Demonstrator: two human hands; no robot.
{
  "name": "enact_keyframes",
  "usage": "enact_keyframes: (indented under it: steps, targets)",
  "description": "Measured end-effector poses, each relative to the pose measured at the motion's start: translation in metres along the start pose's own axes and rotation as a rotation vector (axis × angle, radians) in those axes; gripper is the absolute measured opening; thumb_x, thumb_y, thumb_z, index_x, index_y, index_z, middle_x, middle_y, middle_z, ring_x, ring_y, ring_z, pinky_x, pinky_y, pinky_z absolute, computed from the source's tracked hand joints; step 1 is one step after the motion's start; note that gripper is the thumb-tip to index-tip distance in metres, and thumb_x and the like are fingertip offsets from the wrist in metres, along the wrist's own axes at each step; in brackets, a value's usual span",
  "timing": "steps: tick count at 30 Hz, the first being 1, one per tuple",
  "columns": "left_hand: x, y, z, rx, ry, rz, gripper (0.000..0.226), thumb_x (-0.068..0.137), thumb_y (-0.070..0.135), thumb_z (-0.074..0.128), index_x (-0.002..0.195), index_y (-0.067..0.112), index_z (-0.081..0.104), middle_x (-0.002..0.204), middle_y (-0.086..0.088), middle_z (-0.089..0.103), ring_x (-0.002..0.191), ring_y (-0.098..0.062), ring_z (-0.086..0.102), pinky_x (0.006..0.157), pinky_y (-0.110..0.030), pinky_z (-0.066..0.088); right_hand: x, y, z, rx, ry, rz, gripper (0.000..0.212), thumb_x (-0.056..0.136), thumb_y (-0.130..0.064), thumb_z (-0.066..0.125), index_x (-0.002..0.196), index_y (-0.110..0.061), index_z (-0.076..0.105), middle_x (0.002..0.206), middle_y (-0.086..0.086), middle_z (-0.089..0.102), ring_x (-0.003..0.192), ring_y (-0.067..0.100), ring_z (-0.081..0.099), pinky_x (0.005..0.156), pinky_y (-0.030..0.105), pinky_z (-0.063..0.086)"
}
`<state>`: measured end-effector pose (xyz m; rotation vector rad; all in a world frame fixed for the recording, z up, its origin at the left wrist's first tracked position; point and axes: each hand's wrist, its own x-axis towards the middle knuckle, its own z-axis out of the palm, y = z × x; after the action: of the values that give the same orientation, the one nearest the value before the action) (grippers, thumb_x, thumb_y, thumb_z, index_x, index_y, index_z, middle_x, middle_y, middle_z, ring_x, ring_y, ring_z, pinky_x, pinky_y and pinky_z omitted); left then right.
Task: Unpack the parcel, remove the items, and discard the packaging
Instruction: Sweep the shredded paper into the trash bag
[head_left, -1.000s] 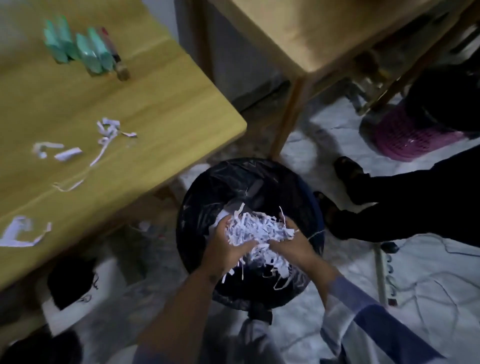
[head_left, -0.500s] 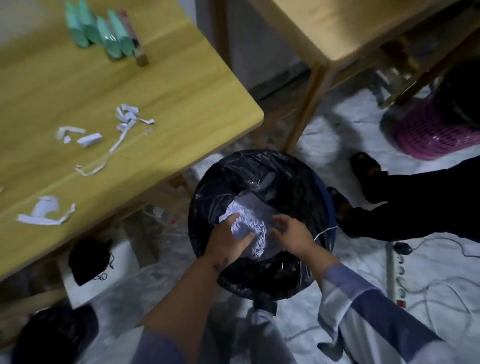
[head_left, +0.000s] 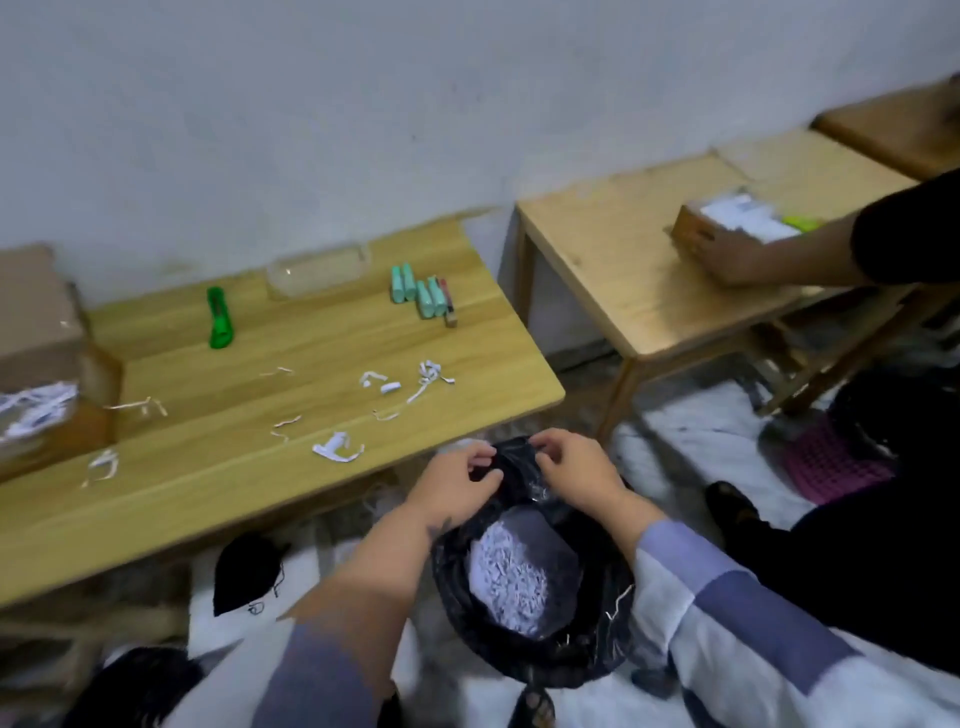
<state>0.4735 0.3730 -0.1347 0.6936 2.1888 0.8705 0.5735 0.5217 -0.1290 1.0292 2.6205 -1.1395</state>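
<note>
Fingers of your left hand (head_left: 457, 480) and right hand (head_left: 574, 470) pinch the far rim of the black bin bag (head_left: 524, 660); shredded paper (head_left: 519, 582) lies inside. Pull that rim wide, then fetch the strips (head_left: 337, 448) off the worktop (head_left: 249, 467).

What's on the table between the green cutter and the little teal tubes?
In the head view, a clear plastic tray lies between the green cutter and the teal tubes, set slightly farther back toward the wall.
</note>
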Motion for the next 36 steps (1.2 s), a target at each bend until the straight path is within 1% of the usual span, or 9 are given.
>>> enact_keyframes:
  steps: [7, 12, 17, 21, 24, 26, 29, 31, 36]
  targets:
    - [-0.028, -0.026, -0.076, -0.033, 0.318, -0.035, 0.032, 0.087, 0.020, 0.064, 0.118, 0.016, 0.064, 0.116, 0.000, 0.066, 0.110, -0.015, 0.060, 0.093, -0.021, 0.041, 0.020, -0.083, 0.007, -0.062, -0.050, -0.207, 0.030, 0.090, -0.018, 0.049, 0.117, -0.020, 0.063, 0.101, 0.006, 0.068, 0.091, 0.025, 0.063, 0.079, 0.032, 0.049]
    - [-0.049, -0.077, -0.125, 0.052, 0.486, -0.147, 0.030, 0.087, 0.027, 0.063, 0.117, 0.025, 0.064, 0.124, 0.001, 0.060, 0.116, -0.019, 0.056, 0.094, -0.024, 0.039, 0.040, -0.124, 0.041, -0.236, -0.075, -0.306, 0.030, 0.089, -0.031, 0.053, 0.117, -0.027, 0.062, 0.128, 0.008, 0.059, 0.116, 0.028, 0.055, 0.095, 0.038, 0.047]
    - [-0.061, -0.134, -0.165, 0.205, 0.612, -0.253, 0.038, 0.085, 0.031, 0.062, 0.123, 0.027, 0.059, 0.134, -0.002, 0.051, 0.128, -0.024, 0.041, 0.109, -0.036, 0.033, 0.061, -0.145, 0.077, -0.389, -0.041, -0.299, 0.050, 0.087, -0.053, 0.051, 0.133, -0.033, 0.048, 0.150, 0.012, 0.035, 0.141, 0.030, 0.025, 0.114, 0.043, 0.025]
    - [-0.058, -0.182, -0.189, 0.327, 0.639, -0.326, 0.053, 0.087, 0.038, 0.059, 0.137, 0.026, 0.045, 0.155, -0.005, 0.028, 0.144, -0.029, 0.017, 0.118, -0.041, 0.016, 0.075, -0.153, 0.102, -0.415, -0.041, -0.217, 0.066, 0.084, -0.066, 0.045, 0.142, -0.039, 0.031, 0.161, 0.008, 0.007, 0.148, 0.034, -0.002, 0.117, 0.052, 0.004]
    - [-0.052, -0.209, -0.206, 0.350, 0.620, -0.429, 0.061, 0.090, 0.041, 0.054, 0.145, 0.025, 0.034, 0.161, -0.004, 0.009, 0.148, -0.032, 0.002, 0.118, -0.049, 0.007, 0.082, -0.159, 0.122, -0.450, -0.016, -0.189, 0.069, 0.083, -0.073, 0.035, 0.144, -0.043, 0.022, 0.161, 0.008, -0.001, 0.147, 0.037, -0.008, 0.117, 0.056, -0.001]
    - [-0.049, -0.224, -0.215, 0.394, 0.657, -0.439, 0.061, 0.089, 0.043, 0.050, 0.144, 0.019, 0.038, 0.160, -0.010, 0.016, 0.145, -0.039, 0.012, 0.113, -0.057, 0.015, 0.084, -0.166, 0.140, -0.496, 0.003, -0.184, 0.074, 0.081, -0.077, 0.025, 0.146, -0.043, 0.015, 0.162, 0.007, -0.002, 0.147, 0.038, -0.007, 0.117, 0.058, -0.001]
    - [-0.041, -0.239, -0.219, 0.467, 0.724, -0.341, 0.063, 0.081, 0.046, 0.043, 0.128, 0.007, 0.058, 0.143, -0.022, 0.046, 0.131, -0.044, 0.043, 0.100, -0.060, 0.037, 0.086, -0.185, 0.165, -0.540, 0.042, -0.183, 0.082, 0.073, -0.082, 0.009, 0.147, -0.045, 0.007, 0.162, 0.005, -0.003, 0.145, 0.043, -0.004, 0.113, 0.061, -0.004]
    - [-0.031, -0.237, -0.219, 0.490, 0.712, -0.297, 0.063, 0.082, 0.045, 0.038, 0.130, 0.009, 0.056, 0.144, -0.018, 0.046, 0.135, -0.039, 0.040, 0.105, -0.058, 0.034, 0.090, -0.201, 0.179, -0.543, 0.067, -0.202, 0.086, 0.070, -0.080, 0.003, 0.147, -0.043, 0.008, 0.162, 0.006, -0.002, 0.145, 0.045, -0.005, 0.112, 0.062, -0.005]
    - [0.007, -0.225, -0.228, 0.530, 0.597, -0.206, 0.068, 0.087, 0.052, 0.024, 0.146, 0.022, 0.036, 0.160, -0.005, 0.020, 0.149, -0.022, 0.012, 0.118, -0.048, 0.007, 0.112, -0.231, 0.204, -0.559, 0.089, -0.256, 0.081, 0.076, -0.070, 0.001, 0.149, -0.036, 0.013, 0.161, 0.009, 0.002, 0.147, 0.038, -0.002, 0.114, 0.062, 0.000]
